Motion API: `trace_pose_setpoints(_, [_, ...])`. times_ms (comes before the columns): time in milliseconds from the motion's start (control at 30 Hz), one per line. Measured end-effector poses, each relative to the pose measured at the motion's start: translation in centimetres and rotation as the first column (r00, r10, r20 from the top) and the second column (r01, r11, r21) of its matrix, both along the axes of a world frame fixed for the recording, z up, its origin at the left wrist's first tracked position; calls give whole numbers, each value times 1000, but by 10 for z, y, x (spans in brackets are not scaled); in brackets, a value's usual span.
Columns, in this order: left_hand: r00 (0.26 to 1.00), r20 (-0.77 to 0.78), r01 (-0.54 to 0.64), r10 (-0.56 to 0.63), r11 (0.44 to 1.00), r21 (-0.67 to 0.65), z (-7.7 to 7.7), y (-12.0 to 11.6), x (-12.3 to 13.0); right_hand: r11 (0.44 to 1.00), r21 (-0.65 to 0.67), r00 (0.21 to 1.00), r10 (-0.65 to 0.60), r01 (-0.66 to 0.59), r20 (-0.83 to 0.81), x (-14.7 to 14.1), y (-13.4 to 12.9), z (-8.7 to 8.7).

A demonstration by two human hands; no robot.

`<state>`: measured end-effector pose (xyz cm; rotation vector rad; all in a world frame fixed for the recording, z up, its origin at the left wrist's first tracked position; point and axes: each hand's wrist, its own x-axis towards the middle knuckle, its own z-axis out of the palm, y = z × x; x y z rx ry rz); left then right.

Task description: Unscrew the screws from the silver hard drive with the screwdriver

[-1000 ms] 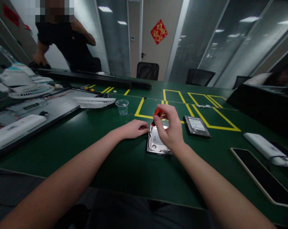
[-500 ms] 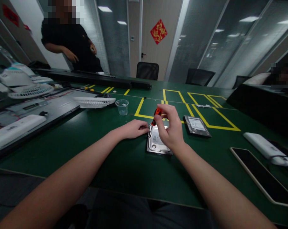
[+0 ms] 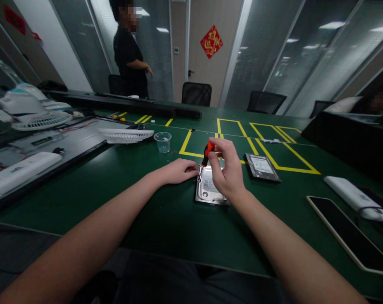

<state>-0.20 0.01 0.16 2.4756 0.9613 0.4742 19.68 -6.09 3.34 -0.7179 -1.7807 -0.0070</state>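
A silver hard drive (image 3: pixel 207 185) lies flat on the green table in front of me. My right hand (image 3: pixel 228 169) is closed round the orange-and-black handle of a screwdriver (image 3: pixel 208 153), which leans with its shaft down at the drive's upper left corner. The screwdriver's tip is too small to make out. At that same corner, the bent fingers and thumb of my left hand (image 3: pixel 180 171) close on the drive's left edge. Part of the drive's right side is hidden behind my right hand. A second hard drive (image 3: pixel 261 167) rests to the right.
A clear plastic cup (image 3: pixel 162 142) stands beyond my left hand. White fan parts (image 3: pixel 126 135) and a large flat panel (image 3: pixel 74 145) occupy the left. On the right lie a phone (image 3: pixel 346 232) and a white power strip (image 3: pixel 358 197). A person (image 3: pixel 131 59) stands across the table.
The screwdriver handle has turned in my right hand, showing more orange. My left hand and the drive have stayed in place. The person across the table has moved right and turned sideways.
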Motion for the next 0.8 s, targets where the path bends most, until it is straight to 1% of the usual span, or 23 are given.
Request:
trace_pose_setpoints(133, [1000,-7,-18,18,1000,-5,0,0,0,1000,-5,1000,21,-21,16,0,0,0])
trace_pose_setpoints(333, [1000,-2,7,-7,1000,5,1,-1,1,1000,20,999,-16,17,-31,-1,1,0])
trace_pose_setpoints(567, [1000,-8,-11,11,1000,20,0,0,1,1000,-24,1000,14,-13,1,-1,-1,0])
trace_pose_setpoints(800, [1000,-8,5,-5,1000,14,1,0,1,1000,7,1000,-9,9,-25,-2,0,-1])
